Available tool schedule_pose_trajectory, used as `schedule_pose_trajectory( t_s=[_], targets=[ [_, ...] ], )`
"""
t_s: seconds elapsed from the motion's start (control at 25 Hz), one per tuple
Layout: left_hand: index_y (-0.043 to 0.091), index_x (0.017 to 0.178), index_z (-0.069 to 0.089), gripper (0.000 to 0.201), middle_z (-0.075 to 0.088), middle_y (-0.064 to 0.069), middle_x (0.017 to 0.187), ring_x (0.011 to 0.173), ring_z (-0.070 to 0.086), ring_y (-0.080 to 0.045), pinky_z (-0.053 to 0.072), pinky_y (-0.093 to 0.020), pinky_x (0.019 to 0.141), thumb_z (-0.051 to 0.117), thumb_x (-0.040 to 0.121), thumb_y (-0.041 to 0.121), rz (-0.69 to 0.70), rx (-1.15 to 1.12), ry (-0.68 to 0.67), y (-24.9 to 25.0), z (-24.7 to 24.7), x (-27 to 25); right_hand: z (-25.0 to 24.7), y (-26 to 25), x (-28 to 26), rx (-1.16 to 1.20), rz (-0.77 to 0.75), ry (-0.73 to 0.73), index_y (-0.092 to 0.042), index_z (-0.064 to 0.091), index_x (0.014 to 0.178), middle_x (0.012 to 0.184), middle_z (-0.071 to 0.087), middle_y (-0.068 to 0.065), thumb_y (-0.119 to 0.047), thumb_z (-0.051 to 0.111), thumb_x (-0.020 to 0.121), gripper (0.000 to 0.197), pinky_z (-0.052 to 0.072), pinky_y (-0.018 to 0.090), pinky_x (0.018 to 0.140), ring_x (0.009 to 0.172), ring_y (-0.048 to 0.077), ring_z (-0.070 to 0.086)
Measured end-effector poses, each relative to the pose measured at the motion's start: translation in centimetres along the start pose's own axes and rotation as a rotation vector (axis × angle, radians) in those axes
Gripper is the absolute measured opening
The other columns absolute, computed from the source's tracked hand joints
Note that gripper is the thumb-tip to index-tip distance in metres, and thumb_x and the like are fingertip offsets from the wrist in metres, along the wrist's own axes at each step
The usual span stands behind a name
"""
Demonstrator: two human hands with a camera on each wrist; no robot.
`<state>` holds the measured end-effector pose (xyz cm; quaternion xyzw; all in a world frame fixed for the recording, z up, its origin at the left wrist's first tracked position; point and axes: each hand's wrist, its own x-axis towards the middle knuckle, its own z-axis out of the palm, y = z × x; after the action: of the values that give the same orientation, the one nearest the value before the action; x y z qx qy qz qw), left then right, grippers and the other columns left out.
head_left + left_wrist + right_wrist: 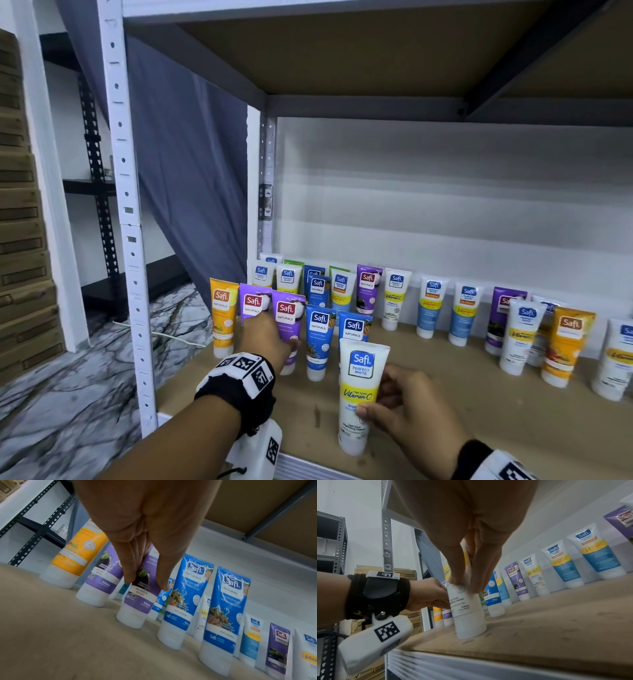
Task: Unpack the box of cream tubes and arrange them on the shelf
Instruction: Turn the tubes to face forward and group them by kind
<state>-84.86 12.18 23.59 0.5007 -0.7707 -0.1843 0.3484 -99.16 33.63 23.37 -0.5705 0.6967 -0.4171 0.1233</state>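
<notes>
Several cream tubes stand cap-down on the brown shelf board (445,394). My right hand (404,407) pinches a white Vitamin C tube (359,394) upright near the shelf's front edge; in the right wrist view its cap (471,626) rests on the board between thumb and fingers. My left hand (270,337) grips a purple tube (287,317) in the front left row; in the left wrist view thumb and fingers (130,566) close on this purple tube (139,601), which stands on its cap. An orange tube (222,317) and another purple tube (251,303) stand to its left, two blue tubes (320,339) to its right.
More tubes line the back and right of the shelf (462,308). A white slotted upright (126,212) and grey cloth (191,164) bound the left side. The shelf above (376,51) hangs overhead. Brown cartons (20,240) are stacked at far left on marbled floor.
</notes>
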Motion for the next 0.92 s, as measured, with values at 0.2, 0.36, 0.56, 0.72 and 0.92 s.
schedule_pose_trajectory(
  t_s=[0.2,0.36,0.56,0.72,0.92],
  targets=[
    [0.013,0.099,0.066,0.037,0.071,-0.004,0.096,0.088,0.066,-0.02,0.055,-0.032,0.079,0.079,0.073,0.038,-0.001,0.102,-0.036,0.1,-0.9,0.3,0.0,-0.4,-0.1,-0.049,-0.011,0.019,-0.024,0.069,0.096,0.084,0.074,-0.011,-0.026,0.081,0.071,0.028,0.057,0.026,0.075,0.076,0.001,0.069],
    [0.013,0.099,0.066,0.035,0.071,-0.006,0.096,0.089,0.066,-0.022,0.054,-0.033,0.079,0.077,0.076,0.037,0.011,0.108,-0.037,0.1,-0.8,0.2,0.1,-0.5,-0.2,-0.044,-0.004,0.015,-0.024,0.068,0.095,0.083,0.074,-0.01,-0.026,0.08,0.072,0.026,0.058,0.028,0.076,0.076,0.004,0.069],
    [0.012,0.098,0.067,0.031,0.071,-0.007,0.095,0.088,0.066,-0.022,0.053,-0.031,0.078,0.075,0.077,0.033,0.047,0.073,-0.063,-0.3,-0.8,0.2,0.1,-0.7,-0.3,-0.055,0.004,0.023,-0.024,0.069,0.095,0.082,0.073,-0.008,-0.025,0.08,0.072,0.025,0.057,0.026,0.073,0.073,0.004,0.068],
    [0.01,0.096,0.064,0.028,0.068,-0.006,0.093,0.091,0.064,-0.021,0.046,-0.025,0.073,0.074,0.08,0.03,0.051,0.091,-0.105,0.2,-1.7,-0.5,0.0,-0.8,-0.3,-0.043,0.018,0.01,-0.023,0.069,0.095,0.082,0.074,-0.008,-0.022,0.08,0.073,0.025,0.058,0.025,0.073,0.074,0.003,0.069],
    [0.021,0.06,0.053,0.031,0.054,0.011,0.062,0.071,0.059,-0.009,0.036,-0.014,0.055,0.074,0.08,0.032,0.237,0.198,-0.266,1.0,-5.8,-2.3,0.1,-0.9,-0.3,-0.045,0.032,0.012,-0.022,0.069,0.095,0.08,0.074,-0.007,-0.021,0.08,0.073,0.024,0.058,0.026,0.071,0.071,0.005,0.069]
  ],
)
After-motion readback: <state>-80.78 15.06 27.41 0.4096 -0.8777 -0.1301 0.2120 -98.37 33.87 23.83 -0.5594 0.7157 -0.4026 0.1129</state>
